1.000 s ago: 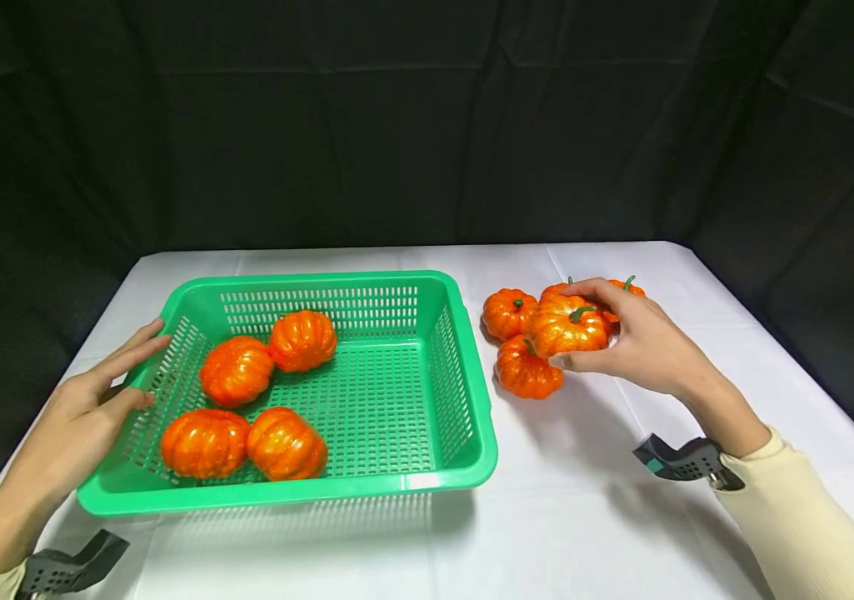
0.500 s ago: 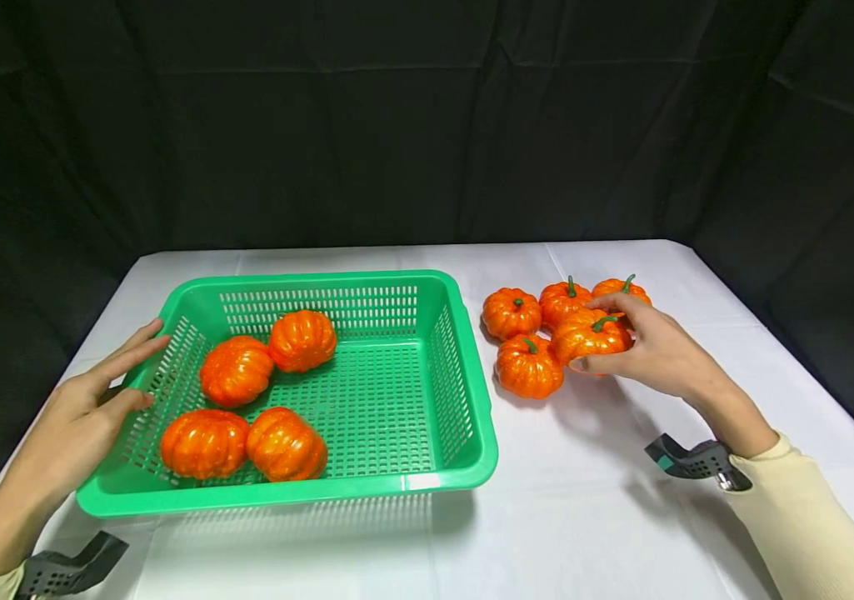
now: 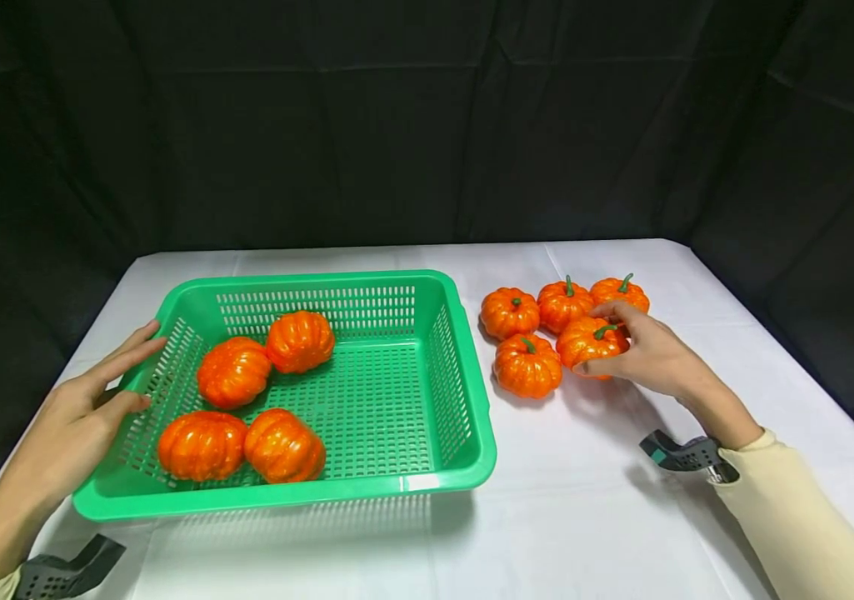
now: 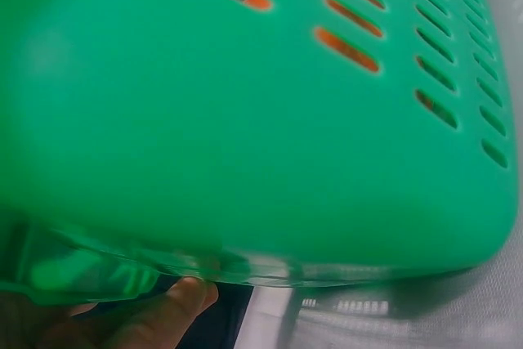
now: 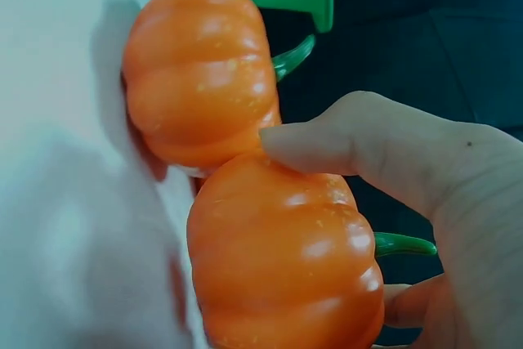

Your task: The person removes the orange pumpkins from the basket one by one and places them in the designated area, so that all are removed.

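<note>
In the head view, my right hand point(image 3: 651, 354) holds a small orange pumpkin point(image 3: 588, 343) with a green stem, thumb on its near side and fingers round the back. In the right wrist view, the held pumpkin point(image 5: 282, 259) sits right against another pumpkin point(image 5: 200, 75), with the thumb point(image 5: 327, 140) near where they meet. My left hand point(image 3: 85, 417) rests at the left rim of a green plastic basket point(image 3: 445, 479), fingers fairly straight over the edge. Several pumpkins point(image 3: 234, 372) lie on their sides in the basket's left half. A fingertip point(image 4: 189, 290) shows at the rim in the left wrist view.
Right of the basket, more pumpkins stand upright on the white tablecloth point(image 3: 546, 517): one at front point(image 3: 527, 367), one at back left point(image 3: 509, 313), one at back middle point(image 3: 565, 303) and one at back right point(image 3: 620, 292). A black curtain point(image 3: 427, 125) hangs behind.
My right hand has lowered its pumpkin and brought it slightly right, from over the others to a spot beside the front one. The left hand and basket have hardly moved.
</note>
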A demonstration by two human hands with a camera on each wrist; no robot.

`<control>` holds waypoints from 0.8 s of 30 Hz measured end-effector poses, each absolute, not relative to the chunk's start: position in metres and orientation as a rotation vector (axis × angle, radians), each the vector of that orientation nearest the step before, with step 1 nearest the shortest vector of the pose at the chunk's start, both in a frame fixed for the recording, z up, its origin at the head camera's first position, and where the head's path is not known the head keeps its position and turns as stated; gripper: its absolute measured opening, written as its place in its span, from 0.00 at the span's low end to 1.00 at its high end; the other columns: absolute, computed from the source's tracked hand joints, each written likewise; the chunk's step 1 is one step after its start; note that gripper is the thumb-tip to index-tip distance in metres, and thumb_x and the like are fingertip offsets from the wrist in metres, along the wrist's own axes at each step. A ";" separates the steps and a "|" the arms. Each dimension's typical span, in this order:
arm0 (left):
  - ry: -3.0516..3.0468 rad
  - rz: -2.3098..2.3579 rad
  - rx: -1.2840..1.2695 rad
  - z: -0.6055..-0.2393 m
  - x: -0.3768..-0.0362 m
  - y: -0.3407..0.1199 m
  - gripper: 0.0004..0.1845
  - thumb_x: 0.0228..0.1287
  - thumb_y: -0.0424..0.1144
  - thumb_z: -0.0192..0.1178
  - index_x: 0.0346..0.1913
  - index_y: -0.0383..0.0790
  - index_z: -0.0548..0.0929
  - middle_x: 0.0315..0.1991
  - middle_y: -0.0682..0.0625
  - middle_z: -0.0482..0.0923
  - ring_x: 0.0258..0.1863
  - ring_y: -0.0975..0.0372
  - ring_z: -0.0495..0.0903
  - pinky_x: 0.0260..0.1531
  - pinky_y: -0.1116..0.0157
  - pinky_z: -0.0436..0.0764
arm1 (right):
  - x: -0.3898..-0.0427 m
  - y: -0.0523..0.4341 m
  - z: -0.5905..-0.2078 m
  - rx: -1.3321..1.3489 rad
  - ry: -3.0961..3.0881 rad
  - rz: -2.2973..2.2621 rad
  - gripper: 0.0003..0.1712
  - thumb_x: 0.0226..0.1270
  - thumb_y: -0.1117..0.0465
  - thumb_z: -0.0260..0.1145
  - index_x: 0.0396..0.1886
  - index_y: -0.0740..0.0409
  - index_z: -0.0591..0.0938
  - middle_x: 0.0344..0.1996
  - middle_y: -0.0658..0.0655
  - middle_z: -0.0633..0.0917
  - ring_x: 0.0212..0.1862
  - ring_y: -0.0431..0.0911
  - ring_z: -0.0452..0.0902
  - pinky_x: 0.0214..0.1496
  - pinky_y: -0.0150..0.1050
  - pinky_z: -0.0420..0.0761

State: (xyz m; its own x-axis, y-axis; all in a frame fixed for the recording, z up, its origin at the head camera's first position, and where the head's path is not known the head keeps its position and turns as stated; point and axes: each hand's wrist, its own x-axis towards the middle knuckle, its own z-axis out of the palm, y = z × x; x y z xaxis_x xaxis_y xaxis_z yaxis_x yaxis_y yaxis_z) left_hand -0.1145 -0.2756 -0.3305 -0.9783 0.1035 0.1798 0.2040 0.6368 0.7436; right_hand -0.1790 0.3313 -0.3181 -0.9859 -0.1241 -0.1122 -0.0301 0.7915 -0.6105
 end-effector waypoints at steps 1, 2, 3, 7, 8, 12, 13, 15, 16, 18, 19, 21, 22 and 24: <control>-2.734 -1.257 -0.257 -0.330 -0.114 -0.276 0.32 0.75 0.26 0.49 0.80 0.36 0.64 0.83 0.50 0.48 0.78 0.37 0.49 0.67 0.27 0.51 | -0.180 0.332 -0.320 -0.120 2.833 -0.954 0.50 0.60 0.51 0.80 0.73 0.68 0.65 0.62 0.71 0.72 0.59 0.65 0.68 0.63 0.64 0.72; -2.734 -1.255 -0.261 -0.330 -0.114 -0.277 0.31 0.75 0.27 0.49 0.80 0.36 0.64 0.83 0.51 0.48 0.78 0.37 0.49 0.67 0.28 0.52 | -0.180 0.332 -0.321 -0.122 2.832 -0.951 0.51 0.59 0.51 0.80 0.73 0.68 0.65 0.63 0.72 0.72 0.60 0.66 0.67 0.63 0.64 0.71; -2.736 -1.252 -0.263 -0.330 -0.114 -0.277 0.31 0.75 0.27 0.49 0.80 0.37 0.64 0.83 0.51 0.49 0.79 0.38 0.49 0.67 0.28 0.52 | -0.180 0.333 -0.323 -0.121 2.832 -0.943 0.51 0.59 0.50 0.80 0.73 0.68 0.65 0.63 0.72 0.72 0.60 0.66 0.67 0.63 0.65 0.71; -2.745 -1.243 -0.267 -0.330 -0.115 -0.278 0.31 0.75 0.27 0.49 0.80 0.38 0.65 0.83 0.53 0.48 0.78 0.38 0.50 0.66 0.28 0.54 | -0.181 0.334 -0.327 -0.118 2.830 -0.916 0.52 0.58 0.48 0.81 0.73 0.68 0.66 0.62 0.72 0.72 0.59 0.66 0.68 0.62 0.64 0.71; -2.745 -1.243 -0.268 -0.330 -0.115 -0.278 0.31 0.75 0.27 0.49 0.80 0.39 0.65 0.83 0.53 0.49 0.78 0.38 0.51 0.66 0.28 0.54 | -0.182 0.334 -0.327 -0.115 2.831 -0.910 0.52 0.57 0.48 0.81 0.73 0.68 0.66 0.62 0.72 0.73 0.59 0.66 0.68 0.61 0.64 0.72; -2.742 -1.244 -0.271 -0.329 -0.115 -0.278 0.31 0.75 0.27 0.49 0.80 0.38 0.64 0.83 0.52 0.48 0.78 0.36 0.50 0.66 0.27 0.53 | -0.183 0.334 -0.329 -0.105 2.822 -0.908 0.53 0.57 0.48 0.81 0.72 0.70 0.65 0.61 0.72 0.72 0.58 0.66 0.67 0.61 0.63 0.72; -2.742 -1.244 -0.271 -0.329 -0.115 -0.277 0.31 0.75 0.27 0.49 0.80 0.38 0.64 0.83 0.52 0.48 0.78 0.36 0.50 0.66 0.27 0.53 | -0.183 0.334 -0.329 -0.106 2.820 -0.911 0.53 0.57 0.48 0.81 0.72 0.71 0.64 0.61 0.72 0.72 0.58 0.65 0.68 0.61 0.62 0.72; -2.740 -1.245 -0.271 -0.330 -0.115 -0.277 0.31 0.75 0.27 0.49 0.80 0.37 0.64 0.83 0.51 0.48 0.78 0.37 0.49 0.66 0.27 0.53 | -0.184 0.333 -0.330 -0.112 2.817 -0.919 0.53 0.57 0.48 0.81 0.71 0.71 0.64 0.59 0.71 0.73 0.57 0.65 0.68 0.59 0.60 0.73; -2.738 -1.246 -0.271 -0.330 -0.115 -0.277 0.31 0.75 0.27 0.49 0.80 0.37 0.64 0.83 0.51 0.48 0.78 0.37 0.49 0.66 0.27 0.53 | -0.184 0.333 -0.330 -0.118 2.817 -0.919 0.53 0.57 0.49 0.82 0.71 0.71 0.64 0.57 0.71 0.73 0.56 0.64 0.68 0.58 0.58 0.73; -2.735 -1.251 -0.271 -0.330 -0.114 -0.277 0.31 0.75 0.27 0.49 0.80 0.37 0.64 0.83 0.51 0.48 0.79 0.38 0.48 0.67 0.28 0.52 | -0.184 0.333 -0.330 -0.130 2.818 -0.911 0.53 0.57 0.48 0.82 0.71 0.71 0.65 0.56 0.70 0.74 0.55 0.64 0.69 0.57 0.57 0.73; -2.735 -1.249 -0.271 -0.330 -0.114 -0.277 0.31 0.75 0.27 0.49 0.80 0.37 0.65 0.83 0.51 0.48 0.79 0.39 0.48 0.67 0.28 0.52 | -0.184 0.334 -0.330 -0.132 2.815 -0.906 0.53 0.56 0.48 0.82 0.71 0.71 0.64 0.56 0.70 0.74 0.55 0.64 0.69 0.57 0.57 0.74; -2.735 -1.248 -0.270 -0.330 -0.114 -0.277 0.31 0.75 0.27 0.49 0.80 0.37 0.65 0.83 0.51 0.49 0.79 0.40 0.48 0.67 0.28 0.53 | -0.183 0.334 -0.329 -0.132 2.802 -0.897 0.54 0.56 0.47 0.82 0.71 0.71 0.64 0.57 0.71 0.73 0.56 0.64 0.68 0.58 0.59 0.74; -2.735 -1.248 -0.269 -0.331 -0.114 -0.278 0.31 0.75 0.27 0.49 0.80 0.37 0.65 0.83 0.51 0.49 0.79 0.40 0.49 0.67 0.29 0.53 | -0.183 0.335 -0.328 -0.137 2.799 -0.888 0.55 0.56 0.47 0.82 0.71 0.71 0.63 0.58 0.71 0.73 0.57 0.65 0.68 0.59 0.61 0.73; -2.737 -1.243 -0.267 -0.331 -0.114 -0.277 0.31 0.75 0.26 0.49 0.80 0.37 0.65 0.83 0.50 0.49 0.79 0.40 0.48 0.67 0.28 0.53 | -0.182 0.335 -0.325 -0.153 2.794 -0.875 0.56 0.56 0.46 0.82 0.72 0.71 0.63 0.60 0.72 0.73 0.58 0.66 0.68 0.61 0.63 0.72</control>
State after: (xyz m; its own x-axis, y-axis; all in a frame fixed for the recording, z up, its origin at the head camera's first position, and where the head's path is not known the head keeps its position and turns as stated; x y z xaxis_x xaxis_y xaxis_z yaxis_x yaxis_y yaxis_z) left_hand -0.1140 -0.2773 -0.3307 -0.9768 0.1091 0.1843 0.2106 0.6465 0.7333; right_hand -0.1820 0.3348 -0.3248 -0.9726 -0.1605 -0.1680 -0.0360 0.8184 -0.5735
